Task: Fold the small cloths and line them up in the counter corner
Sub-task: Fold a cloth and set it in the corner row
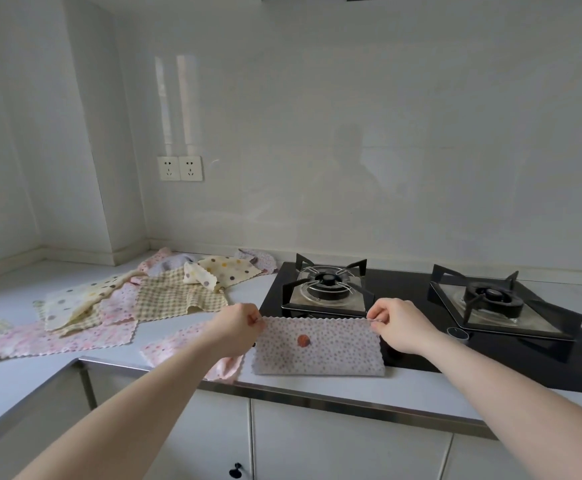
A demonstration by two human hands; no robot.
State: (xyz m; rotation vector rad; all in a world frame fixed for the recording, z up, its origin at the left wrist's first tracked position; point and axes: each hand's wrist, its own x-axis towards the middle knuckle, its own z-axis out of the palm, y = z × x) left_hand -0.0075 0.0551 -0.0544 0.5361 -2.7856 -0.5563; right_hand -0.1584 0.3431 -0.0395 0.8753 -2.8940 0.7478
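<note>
A grey cloth with small purple dots and one red-brown spot (pixel 319 346) lies near the counter's front edge, folded over so its near edge is a fold. My left hand (pixel 237 327) pinches its far left corner. My right hand (pixel 398 323) pinches its far right corner. Under my left wrist lies a pink dotted cloth (pixel 175 344). Several unfolded cloths are scattered to the left: a checked beige one (pixel 175 297), a cream one with big dots (pixel 229 268) and a pink one (pixel 64 341).
The white counter (pixel 5 292) turns into a corner at the far left by a wall column. A black gas hob with two burners (pixel 417 306) sits right of the cloths, its knob (pixel 457 334) by my right hand. Two wall sockets (pixel 180 168) hang above.
</note>
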